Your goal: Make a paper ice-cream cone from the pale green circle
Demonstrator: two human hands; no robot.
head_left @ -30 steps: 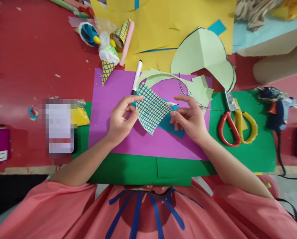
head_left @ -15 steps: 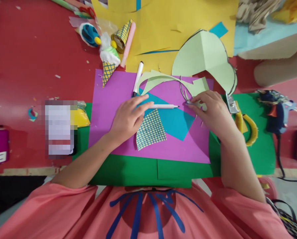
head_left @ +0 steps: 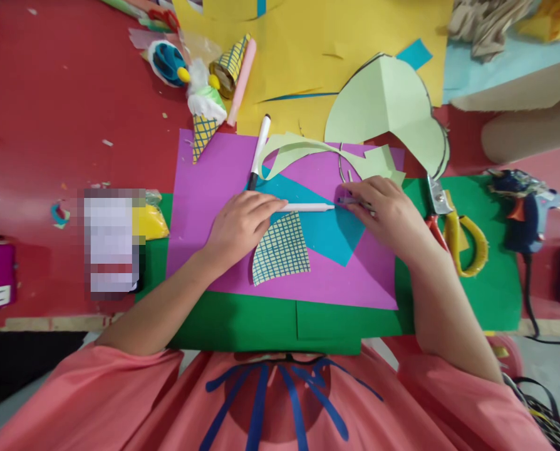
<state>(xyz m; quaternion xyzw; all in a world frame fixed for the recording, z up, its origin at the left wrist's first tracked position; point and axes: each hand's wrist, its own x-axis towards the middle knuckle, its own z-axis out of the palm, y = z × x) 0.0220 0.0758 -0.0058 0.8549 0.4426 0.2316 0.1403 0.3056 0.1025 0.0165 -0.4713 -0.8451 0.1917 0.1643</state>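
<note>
My left hand (head_left: 242, 224) lies on the purple sheet (head_left: 205, 188), its fingers closed over the rear end of a thin white pen (head_left: 311, 207). The pen rests across a teal paper piece (head_left: 329, 235), tip pointing right. My right hand (head_left: 388, 213) pinches a small dark cap (head_left: 349, 200) just right of the pen's tip. A cream paper piece with a blue grid (head_left: 280, 249) lies flat below the pen, beside my left hand.
A black-and-white marker (head_left: 260, 147) and pale green cut-outs (head_left: 388, 103) lie at the purple sheet's top. Red and yellow scissors (head_left: 451, 232) and a blue glue gun (head_left: 524, 207) sit on the green sheet (head_left: 496, 294) at right. Paper cones (head_left: 205, 119) stand at upper left.
Both hands let go of the grid piece, which now lies flat. My left hand went onto the white pen; my right hand reached right, then came back to the pen's tip pinching the cap.
</note>
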